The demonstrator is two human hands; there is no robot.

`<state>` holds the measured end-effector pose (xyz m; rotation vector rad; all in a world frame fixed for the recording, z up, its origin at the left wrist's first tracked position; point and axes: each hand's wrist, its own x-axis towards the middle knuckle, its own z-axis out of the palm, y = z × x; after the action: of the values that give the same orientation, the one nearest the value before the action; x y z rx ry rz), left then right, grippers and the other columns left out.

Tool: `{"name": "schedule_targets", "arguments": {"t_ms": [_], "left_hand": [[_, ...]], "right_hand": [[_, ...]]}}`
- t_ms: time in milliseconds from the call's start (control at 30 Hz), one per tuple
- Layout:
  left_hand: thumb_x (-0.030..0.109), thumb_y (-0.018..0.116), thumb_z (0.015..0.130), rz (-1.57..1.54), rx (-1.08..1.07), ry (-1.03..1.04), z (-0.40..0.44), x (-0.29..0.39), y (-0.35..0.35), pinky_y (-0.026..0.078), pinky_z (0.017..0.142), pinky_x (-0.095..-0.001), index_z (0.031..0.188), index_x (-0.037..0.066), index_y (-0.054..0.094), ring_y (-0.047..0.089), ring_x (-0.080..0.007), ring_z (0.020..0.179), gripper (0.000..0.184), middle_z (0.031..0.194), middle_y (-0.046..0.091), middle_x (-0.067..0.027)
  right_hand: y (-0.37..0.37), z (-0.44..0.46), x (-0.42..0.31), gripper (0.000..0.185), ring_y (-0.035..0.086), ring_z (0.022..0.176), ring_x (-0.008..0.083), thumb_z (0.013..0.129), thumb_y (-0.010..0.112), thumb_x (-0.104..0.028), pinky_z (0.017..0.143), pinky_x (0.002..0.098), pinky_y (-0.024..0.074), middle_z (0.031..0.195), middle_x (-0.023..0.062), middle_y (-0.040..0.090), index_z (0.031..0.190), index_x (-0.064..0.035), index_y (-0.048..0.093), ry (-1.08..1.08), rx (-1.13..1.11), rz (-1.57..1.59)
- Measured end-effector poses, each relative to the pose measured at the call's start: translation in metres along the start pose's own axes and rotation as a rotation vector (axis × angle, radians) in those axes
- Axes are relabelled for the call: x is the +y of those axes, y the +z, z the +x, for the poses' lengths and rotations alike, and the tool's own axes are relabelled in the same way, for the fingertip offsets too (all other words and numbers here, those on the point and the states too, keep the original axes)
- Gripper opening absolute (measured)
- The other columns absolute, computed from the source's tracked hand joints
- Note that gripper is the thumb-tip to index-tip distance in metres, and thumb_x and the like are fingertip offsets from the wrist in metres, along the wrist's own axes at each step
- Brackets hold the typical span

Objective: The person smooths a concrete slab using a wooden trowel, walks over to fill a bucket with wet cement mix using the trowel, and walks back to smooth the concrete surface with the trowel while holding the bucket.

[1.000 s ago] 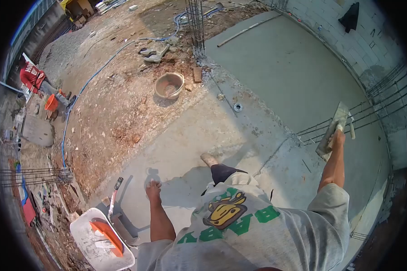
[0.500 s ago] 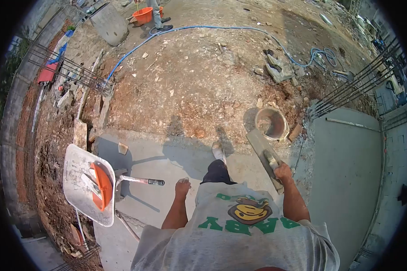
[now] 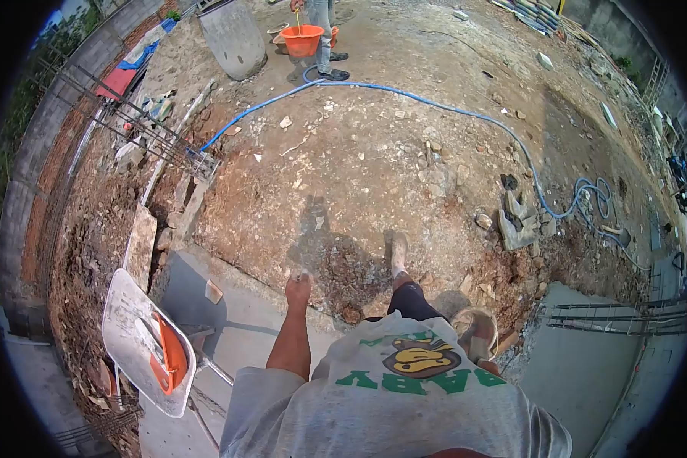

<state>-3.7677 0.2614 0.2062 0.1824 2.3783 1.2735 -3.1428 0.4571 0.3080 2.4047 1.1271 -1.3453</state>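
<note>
My left hand (image 3: 299, 288) hangs in front of me over the edge between dirt and concrete. Its fingers are curled together; whatever they may hold is too small to make out. Only a bit of my right hand (image 3: 490, 369) shows beside the shirt, close to a round bucket (image 3: 482, 330); its fingers are hidden, and the float cannot be made out clearly. At the lower left stands a wheelbarrow (image 3: 122, 305) with an orange piece (image 3: 172, 357) and a pale tool in its tray. My bare foot (image 3: 397, 252) is on the dirt.
A person's legs (image 3: 323, 38) stand at the top beside an orange tub (image 3: 301, 41). A blue hose (image 3: 435, 105) crosses the dirt. Rebar sticks out at the left and right. Smooth concrete (image 3: 580, 382) lies at the lower right, a broken slab (image 3: 517, 229) above it.
The view has swung left, then forward onto the dirt. The float, seen earlier in my right hand, is no longer clearly visible. My foot is now on the dirt, beyond the concrete edge.
</note>
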Motion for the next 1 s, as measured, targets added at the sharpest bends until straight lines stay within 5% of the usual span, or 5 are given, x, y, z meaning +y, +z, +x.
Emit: {"name": "schedule_targets", "arguments": {"t_ms": [233, 500, 700, 933, 1000], "left_hand": [[0.042, 0.063, 0.083, 0.241, 0.169, -0.437, 0.013, 0.117, 0.036, 0.048, 0.084, -0.0424, 0.097, -0.006, 0.064, 0.064, -0.0371, 0.095, 0.049, 0.092, 0.067, -0.0253], [0.04, 0.065, 0.085, -0.096, 0.207, -0.327, 0.251, 0.248, 0.138, 0.045, 0.09, -0.0374, 0.116, -0.004, 0.057, 0.061, -0.0321, 0.103, 0.054, 0.106, 0.064, -0.0234], [0.036, 0.066, 0.086, -0.068, 0.185, -0.254, 0.464, 0.374, 0.206, 0.046, 0.088, -0.0369, 0.112, -0.001, 0.061, 0.063, -0.0283, 0.099, 0.046, 0.105, 0.066, -0.0188], [0.039, 0.065, 0.087, -0.019, -0.044, -0.042, 0.63, 0.547, 0.273, 0.047, 0.085, -0.0349, 0.105, 0.002, 0.065, 0.064, -0.0241, 0.094, 0.041, 0.098, 0.069, -0.0139], [0.039, 0.062, 0.088, -0.057, -0.099, 0.007, 0.683, 0.589, 0.295, 0.047, 0.085, -0.0355, 0.105, 0.001, 0.064, 0.064, -0.0257, 0.093, 0.042, 0.098, 0.068, -0.0145]], "right_hand": [[0.001, 0.13, -0.252, 0.016, 0.066, 0.061, 0.0271, 0.081, 0.06, -0.018, 0.053, 0.0412, 0.0534, 0.071, 0.0108, 0.068, 0.077, -0.0045, 0.066, -0.174, -0.105, -0.405], [-0.043, 0.254, -0.722, 0.013, 0.063, 0.057, 0.0266, 0.08, 0.056, -0.01, 0.047, 0.038, 0.0484, 0.063, 0.0135, 0.06, 0.073, 0.0006, 0.059, -1.67, 0.939, -1.073], [0.021, 0.296, -0.934, 0.025, 0.066, 0.056, 0.027, 0.07, 0.063, -0.003, 0.049, 0.038, 0.0518, 0.065, 0.0174, 0.064, 0.094, 0.0034, 0.059, -0.928, 0.43, -0.193], [0.016, 0.267, -0.879, 0.031, 0.064, 0.06, 0.0326, 0.083, 0.062, -0.028, 0.049, 0.0453, 0.0498, 0.07, 0.0164, 0.064, 0.063, -0.0041, 0.064, -1.128, 0.231, -1.134], [0.018, 0.17, -0.917, 0.044, 0.064, 0.055, 0.0312, 0.092, 0.052, -0.039, 0.048, 0.0453, 0.0505, 0.068, 0.0146, 0.064, 0.07, -0.0032, 0.066, 0.015, -0.04, -0.211]]}}
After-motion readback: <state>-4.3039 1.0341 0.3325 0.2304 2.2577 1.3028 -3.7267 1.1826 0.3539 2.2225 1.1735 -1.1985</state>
